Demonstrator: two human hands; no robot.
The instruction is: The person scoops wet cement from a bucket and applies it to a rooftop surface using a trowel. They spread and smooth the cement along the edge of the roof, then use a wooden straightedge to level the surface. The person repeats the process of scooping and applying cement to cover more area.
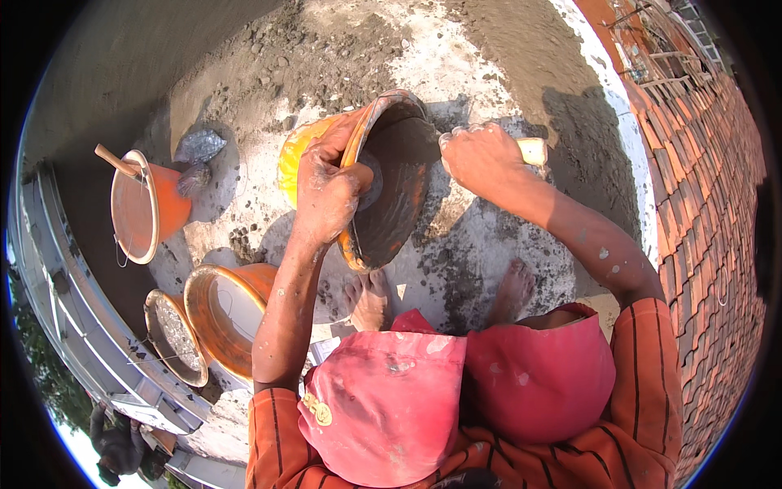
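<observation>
My left hand (326,191) is closed on the rim of an orange and yellow bucket (375,236). The bucket is tipped on its side, its mouth toward the right, with grey mortar coating the inside. To the right of the mouth, my right hand (485,159) is wrapped round the pale wooden handle of what looks like a trowel (533,151). The handle's end sticks out past my fist. A dark grey flat shape in the bucket's mouth may be its blade, but I cannot tell it from the mortar. Both hands are spattered with mortar.
At the left stands an orange bucket (171,204) with a wooden handle (116,160) sticking out. Two more buckets (232,314) (175,342) stand nearer. Plastic bags (199,147) lie on the mortar-strewn floor. A white ledge (623,122) borders roof tiles (709,212); a person (118,448) is at lower left.
</observation>
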